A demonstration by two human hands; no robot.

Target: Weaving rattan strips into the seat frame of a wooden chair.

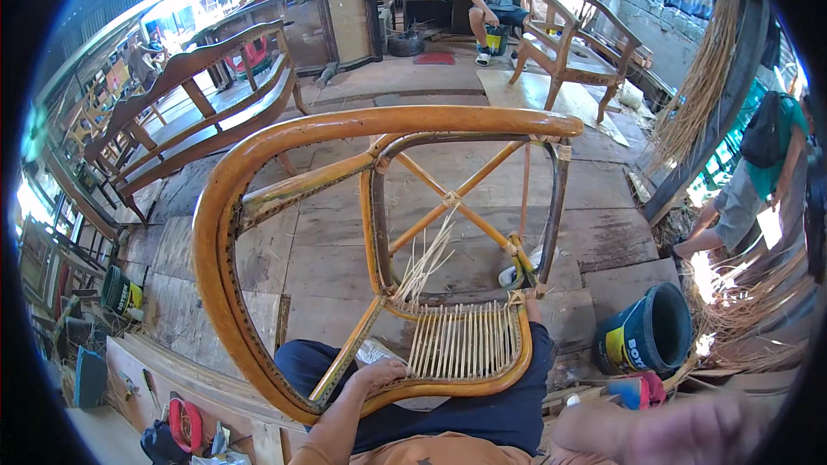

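A rattan chair frame (226,168) lies tipped across my lap, its glossy orange-brown outer pole curving round the left side. Inside it, thin cane strips form a slatted panel (465,346) held in a rounded frame, with loose strip ends (425,267) sticking up at its far left corner. My left hand (382,374) is closed on the chair at the panel's near left corner, the fingertips at the strips. Away from the chair at the lower right, my right hand (698,430) is smeared by motion, so its fingers cannot be read.
A dark bucket (646,327) stands at the right, with a pink and blue item (637,390) near it. Left of me are a red-rimmed item (184,424) and a wooden board. Beyond stand a wooden bench (198,103), an armchair (573,56), a seated person (498,0) and a bending person (767,155).
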